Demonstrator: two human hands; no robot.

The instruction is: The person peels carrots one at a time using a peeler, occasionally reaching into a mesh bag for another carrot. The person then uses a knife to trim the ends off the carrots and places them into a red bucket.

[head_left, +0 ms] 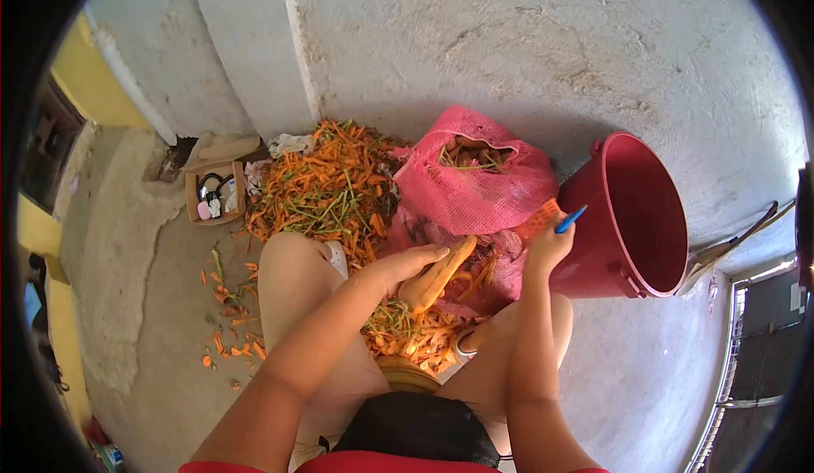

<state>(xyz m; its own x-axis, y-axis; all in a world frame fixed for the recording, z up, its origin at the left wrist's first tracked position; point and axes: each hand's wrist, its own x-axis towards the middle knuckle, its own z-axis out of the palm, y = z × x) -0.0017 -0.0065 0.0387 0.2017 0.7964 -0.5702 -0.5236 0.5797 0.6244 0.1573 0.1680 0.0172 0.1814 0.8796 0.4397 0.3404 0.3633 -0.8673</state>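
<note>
**One carrot held, peeler lifted clear of it**

One carrot (443,271) is in work. It lies tilted across the palm of the left hand (404,267), tip pointing up and away from the person, above the gap between the knees. The left hand is closed under and around its lower half.

The right hand (547,248) is clenched on a blue-handled peeler (571,218), handle end pointing up and to the right. The blade is hidden by the fingers. The two hands are apart, and the peeler is off the carrot.

Directly behind the carrot stands a pink mesh sack (475,189), mouth open, with more carrots and green stalks showing inside. A red bucket (593,252) lies tipped on its side just to the right of the sack, close to the right hand, mouth facing the camera.

A small heap of orange peelings (415,333) sits between the legs under the carrot. A larger pile of peelings and green tops (322,189) lies left of the sack against the wall (509,40). Loose scraps (229,303) are scattered over the concrete floor (153,261) further left. A cardboard box (192,191) holding small items sits beside the large pile.
</note>
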